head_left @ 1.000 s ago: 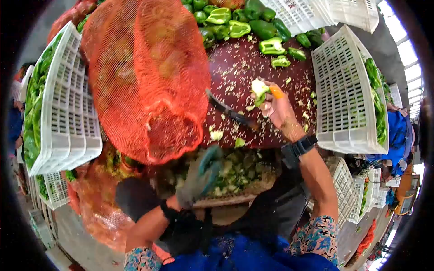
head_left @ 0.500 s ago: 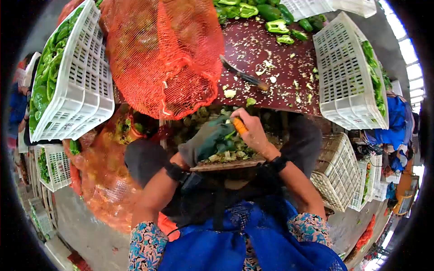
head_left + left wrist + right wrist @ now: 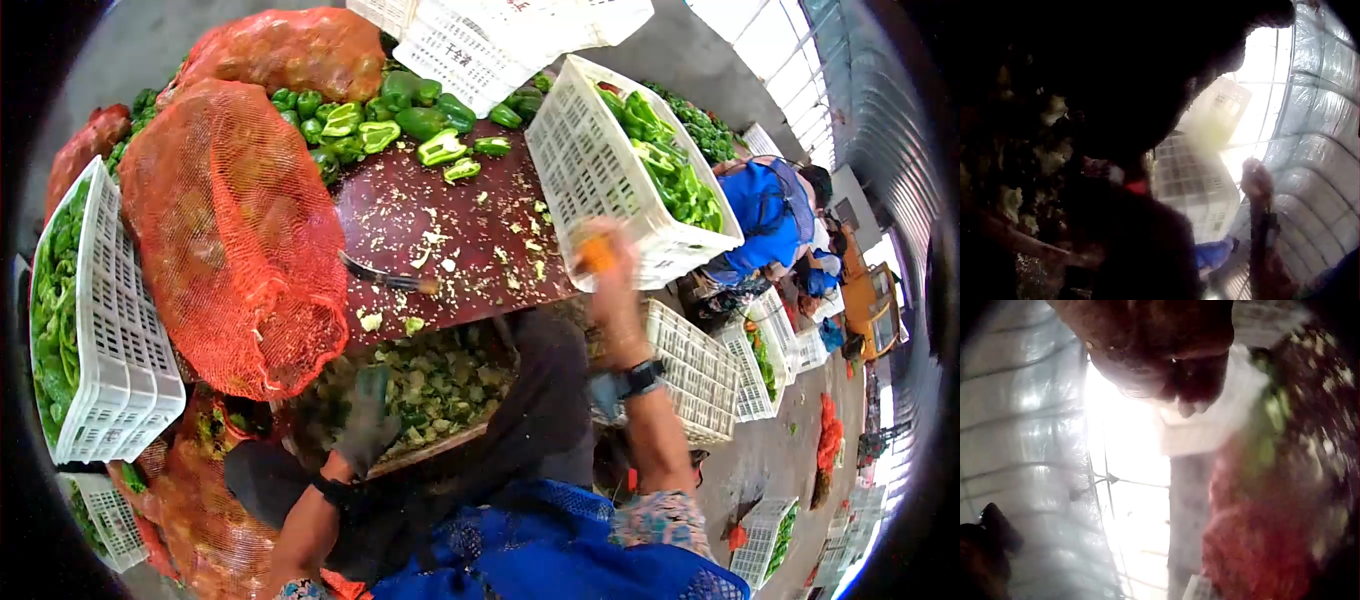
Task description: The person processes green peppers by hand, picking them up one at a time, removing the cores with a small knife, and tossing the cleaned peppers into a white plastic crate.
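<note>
My right hand (image 3: 610, 275), blurred by motion, is raised beside the near side of the right white crate (image 3: 580, 150). An orange cover (image 3: 597, 252) sits on one of its fingers. In the right wrist view its fingers (image 3: 1166, 369) look bent, and I cannot tell whether they hold anything. My gloved left hand (image 3: 368, 420) hovers at the left of the scrap bin (image 3: 440, 455), fingers pointing away from me, with nothing seen in it. Pepper cores and trimmings (image 3: 450, 385) fill the bin. A curved knife (image 3: 390, 275) lies on the dark red table (image 3: 470, 240).
Green peppers (image 3: 420, 120), some cut, lie at the table's back. A red mesh sack (image 3: 230, 240) stands left, beside another crate (image 3: 120, 330) of green peppers. More crates (image 3: 690, 370) stand right of my knee. People in blue (image 3: 760, 210) are farther right.
My hands came together over the bin, then parted. The right hand moved up and right to the crate; the pale green piece it held earlier no longer shows. My view turned right.
</note>
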